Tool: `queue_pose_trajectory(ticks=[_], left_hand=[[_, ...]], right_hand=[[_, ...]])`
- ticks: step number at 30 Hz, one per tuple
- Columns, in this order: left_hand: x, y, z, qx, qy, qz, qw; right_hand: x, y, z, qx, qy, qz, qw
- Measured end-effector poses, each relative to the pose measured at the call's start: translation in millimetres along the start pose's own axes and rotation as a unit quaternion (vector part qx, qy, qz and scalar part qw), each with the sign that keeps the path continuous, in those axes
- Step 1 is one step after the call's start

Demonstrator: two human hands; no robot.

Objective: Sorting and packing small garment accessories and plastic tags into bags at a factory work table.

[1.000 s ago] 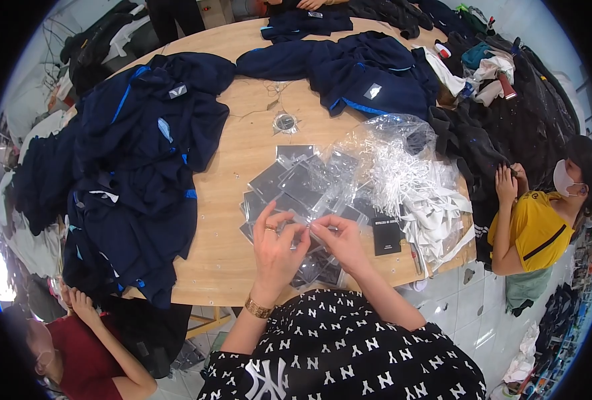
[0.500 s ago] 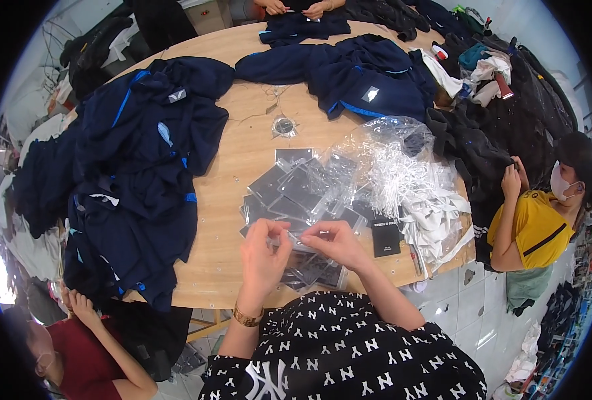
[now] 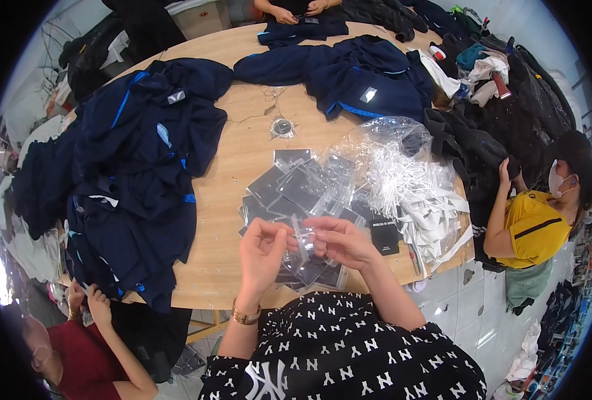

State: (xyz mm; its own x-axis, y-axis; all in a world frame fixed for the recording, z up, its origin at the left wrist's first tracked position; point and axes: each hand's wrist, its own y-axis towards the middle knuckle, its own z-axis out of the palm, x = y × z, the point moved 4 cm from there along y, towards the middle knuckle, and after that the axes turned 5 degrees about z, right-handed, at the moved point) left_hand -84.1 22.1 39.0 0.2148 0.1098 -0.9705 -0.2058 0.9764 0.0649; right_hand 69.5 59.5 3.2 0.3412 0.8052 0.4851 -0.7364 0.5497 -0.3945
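Over the table's near edge, my left hand pinches one side of a small clear plastic bag. The fingers of my right hand are closed on the bag's other side. Whether anything lies inside the bag is too unclear to tell. Just beyond and beneath my hands spreads a heap of dark grey cards in clear sleeves. A black printed card lies right of my right hand. Beside it is a pile of white strings and tags, partly inside a larger clear bag.
Navy garments with blue trim cover the table's left side; another navy garment lies at the back. Dark clothes are heaped at right. Co-workers sit at left in a red top, right in yellow, and across the table.
My hands have drawn slightly apart, and the clear bag now shows between them. The right hand has turned and its fingers extend further. The co-workers' hands have shifted.
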Motion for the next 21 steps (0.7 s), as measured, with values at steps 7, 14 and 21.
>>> queue_pose_trajectory(ticks=[7,14,21], left_hand=[[-8,0,-6,-0.026,-0.021,-0.008,0.999],[-11,-1,-7,-0.022,-0.035,-0.004,0.999],[-12,-4,0,-0.008,-0.054,-0.033,0.998]], right_hand=[[10,-5,-9,0.049,0.017,-0.041,0.998],[17,-11,-8,0.041,-0.064,-0.056,0.996],[21,-12,3,0.063,-0.044,-0.047,0.996]])
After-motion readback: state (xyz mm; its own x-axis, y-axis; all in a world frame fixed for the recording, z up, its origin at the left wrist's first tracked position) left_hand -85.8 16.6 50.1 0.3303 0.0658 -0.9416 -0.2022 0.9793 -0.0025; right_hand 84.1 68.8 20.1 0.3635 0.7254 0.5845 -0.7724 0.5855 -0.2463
